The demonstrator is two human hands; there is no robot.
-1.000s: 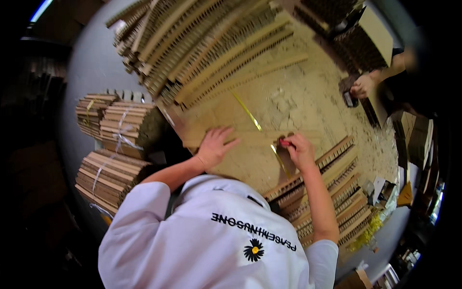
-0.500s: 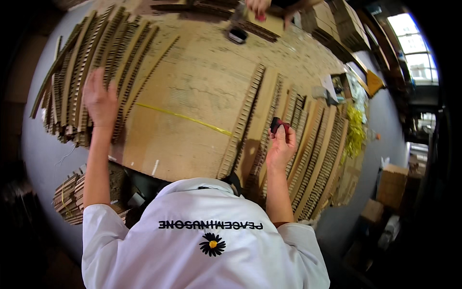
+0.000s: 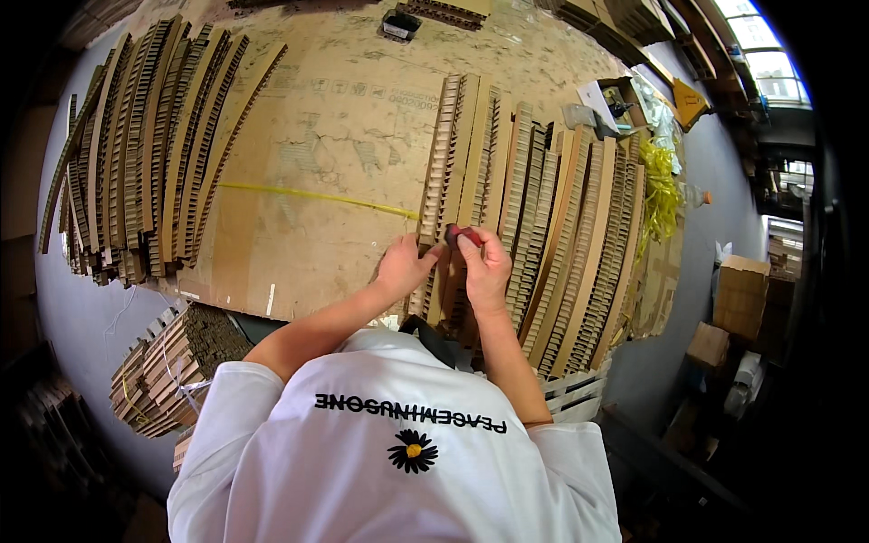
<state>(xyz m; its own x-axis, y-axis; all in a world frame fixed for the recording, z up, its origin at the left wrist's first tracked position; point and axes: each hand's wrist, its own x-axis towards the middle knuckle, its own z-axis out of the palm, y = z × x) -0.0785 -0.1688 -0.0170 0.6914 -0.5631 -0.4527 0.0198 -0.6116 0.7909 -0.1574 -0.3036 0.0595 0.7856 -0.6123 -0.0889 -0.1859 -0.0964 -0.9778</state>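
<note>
My left hand (image 3: 405, 266) is at the near end of the leftmost cardboard strip (image 3: 439, 154) of the right-hand row. Its fingers lie on one side of the strip and the thumb on the other. Close beside it, my right hand (image 3: 489, 271) pinches a small red-and-black object (image 3: 460, 237) over the same strips; its exact kind is unclear. The strips have a ribbed honeycomb core showing along their edges. A yellow strap (image 3: 317, 196) runs flat across the cardboard-covered table (image 3: 308, 262) up to this row.
More honeycomb strips (image 3: 154, 145) stand fanned out at the left. A bundled stack (image 3: 163, 371) sits below the table's left edge. Yellow strapping (image 3: 661, 195) and an open box (image 3: 618, 100) are at the right, a black container (image 3: 399, 24) at the far side. Cardboard boxes (image 3: 742, 299) stand at far right.
My left hand has moved right, from the left strips to the right-hand row. My right hand has come inward, still holding the red-and-black object. The other person's hands have left the view.
</note>
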